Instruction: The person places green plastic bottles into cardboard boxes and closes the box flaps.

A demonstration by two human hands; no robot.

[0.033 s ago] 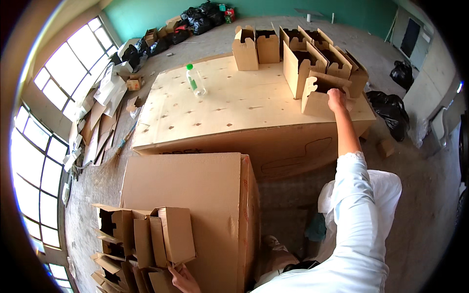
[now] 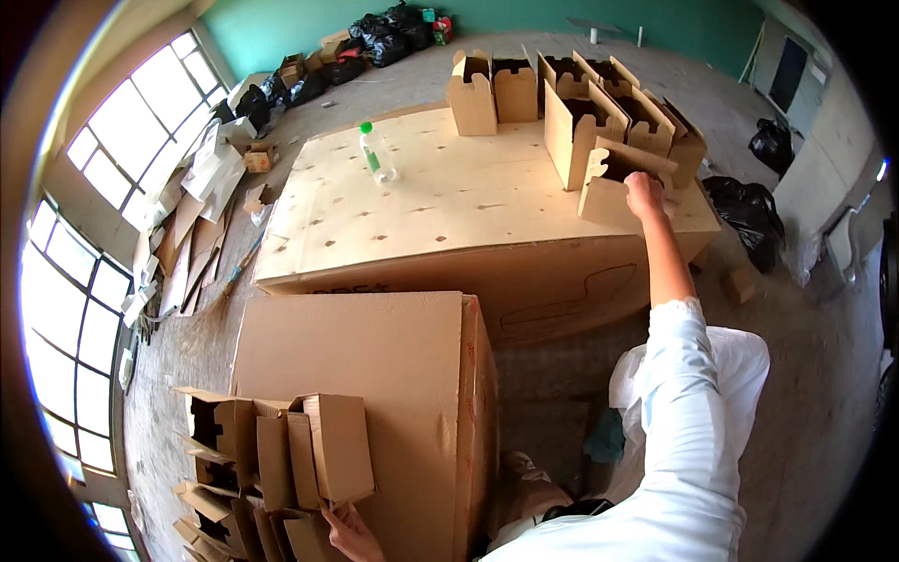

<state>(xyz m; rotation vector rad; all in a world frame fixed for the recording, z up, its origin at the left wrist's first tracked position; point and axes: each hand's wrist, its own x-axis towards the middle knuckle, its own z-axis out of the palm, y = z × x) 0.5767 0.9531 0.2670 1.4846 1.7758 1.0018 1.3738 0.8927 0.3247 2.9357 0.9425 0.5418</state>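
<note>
My right hand [image 2: 644, 195] reaches out to the front right of the wooden tabletop [image 2: 412, 206]. Its fingers are closed over the near rim of an open-topped cardboard box [image 2: 604, 199] with notched edges. Behind that box several similar open boxes [image 2: 578, 131] stand upright in a group. Low on the left, my left hand [image 2: 351, 536] pinches the bottom corner of a brown cardboard box [image 2: 342, 448]. That box leans against a stack of part-folded boxes [image 2: 273, 459] on a large carton [image 2: 346, 347]. The left fingertips are partly hidden at the box's edge.
A clear bottle with a green cap [image 2: 377, 155] stands on the tabletop. Flattened cardboard and scraps [image 2: 192, 234] lie by the windows on the left. Black bags [image 2: 379, 42] are heaped at the back, and another black bag [image 2: 749, 215] lies right of the table.
</note>
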